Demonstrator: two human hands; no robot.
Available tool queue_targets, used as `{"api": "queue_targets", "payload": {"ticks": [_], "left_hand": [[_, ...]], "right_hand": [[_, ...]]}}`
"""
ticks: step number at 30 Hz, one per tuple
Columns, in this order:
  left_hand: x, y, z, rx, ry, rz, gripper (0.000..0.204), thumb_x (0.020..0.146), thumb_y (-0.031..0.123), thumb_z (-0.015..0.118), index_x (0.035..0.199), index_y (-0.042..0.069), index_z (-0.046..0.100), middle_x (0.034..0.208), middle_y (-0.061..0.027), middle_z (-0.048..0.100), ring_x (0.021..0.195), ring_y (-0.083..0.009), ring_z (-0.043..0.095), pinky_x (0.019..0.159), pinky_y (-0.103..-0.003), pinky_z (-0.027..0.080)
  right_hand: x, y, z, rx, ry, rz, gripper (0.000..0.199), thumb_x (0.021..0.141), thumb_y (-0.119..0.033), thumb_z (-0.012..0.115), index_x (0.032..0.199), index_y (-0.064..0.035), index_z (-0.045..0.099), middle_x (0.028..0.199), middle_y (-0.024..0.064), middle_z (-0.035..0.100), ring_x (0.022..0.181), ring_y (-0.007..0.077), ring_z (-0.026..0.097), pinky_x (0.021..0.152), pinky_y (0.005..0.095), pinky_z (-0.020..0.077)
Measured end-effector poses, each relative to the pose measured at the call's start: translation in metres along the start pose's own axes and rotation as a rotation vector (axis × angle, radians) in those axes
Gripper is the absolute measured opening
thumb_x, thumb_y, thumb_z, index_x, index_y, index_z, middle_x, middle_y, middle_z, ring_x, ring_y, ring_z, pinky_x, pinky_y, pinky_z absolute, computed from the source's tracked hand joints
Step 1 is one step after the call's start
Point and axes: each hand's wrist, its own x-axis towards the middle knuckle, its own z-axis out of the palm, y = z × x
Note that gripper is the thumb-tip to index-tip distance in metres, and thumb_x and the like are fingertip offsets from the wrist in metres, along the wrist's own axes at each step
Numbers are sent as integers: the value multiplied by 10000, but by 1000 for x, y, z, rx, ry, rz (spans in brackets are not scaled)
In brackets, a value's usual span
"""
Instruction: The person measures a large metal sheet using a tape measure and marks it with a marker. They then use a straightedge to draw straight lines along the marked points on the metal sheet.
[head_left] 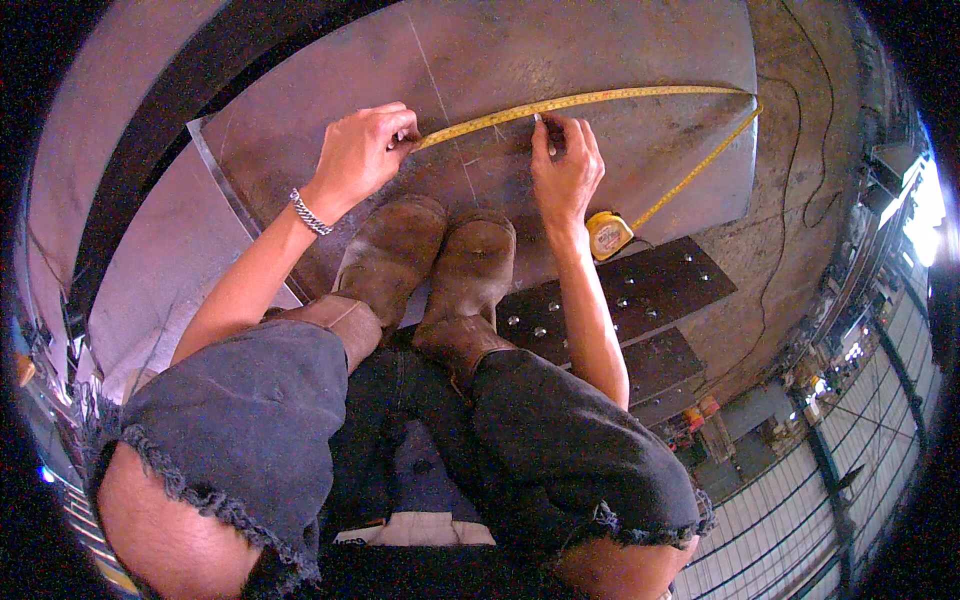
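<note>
Closest in, frayed denim shorts [250,420] and two scuffed brown boots [430,265], planted on a big steel plate [600,60] as the person squats over it. Just beyond the toes, the left hand [365,150] is pinching the yellow tape [560,103] flat against the metal, thumb and fingers closed on the blade. Right beside it, the right hand [565,165] is curled around a small pale marker [540,125], fingers together, the tip touching the plate right at the tape's lower edge. The tape case [608,235] lies by the right wrist on the near edge of the plate, and the blade runs out from it to the plate's far right edge, hooks there and comes back in a curve to the hands. So the measuring looks set up: tape stretched, held down, marker on the spot. Faint chalk lines [445,110] already cross the plate near the hands, so some layout appears done; this mark seems to be in the making. Farther off, dark drilled plates [640,290] sit on the concrete floor [790,200], then fencing [850,440].
</note>
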Motion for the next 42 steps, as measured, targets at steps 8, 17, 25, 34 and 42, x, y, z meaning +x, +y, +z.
{"api": "queue_targets", "payload": {"ticks": [8,17,25,34,42], "left_hand": [[0,0,0,3,-6,-1,70,831,114,728,854,71,678,844,-53,690,787,-253,711,650,-387,550],[1,0,1,-15,-5,-5,76,830,112,724,850,61,671,831,-63,682,777,-266,705,649,-393,545],[1,0,1,9,7,13,86,830,116,734,846,62,669,828,-63,679,770,-273,702,644,-400,544],[0,0,0,-19,9,-1,116,839,145,748,843,65,665,821,-62,676,768,-276,703,635,-408,539],[1,-1,0,6,3,2,111,838,147,748,848,68,670,826,-60,681,770,-275,706,631,-403,538]], "right_hand": [[1,-2,2,-30,9,-72,120,920,-144,712,924,-32,670,875,136,632,831,339,636,739,457,512],[2,-2,2,-63,-1,-67,117,923,-146,710,930,-33,676,891,143,642,864,345,645,753,455,518],[2,-2,1,-61,-2,-65,112,921,-143,710,938,-39,672,892,140,641,864,343,643,752,455,517],[3,-1,2,-100,24,-87,110,902,-117,732,955,-26,702,871,116,681,786,286,684,721,395,544],[3,-3,2,-32,-16,-46,105,908,-124,719,931,-38,662,885,140,633,842,346,638,736,459,513]]}}
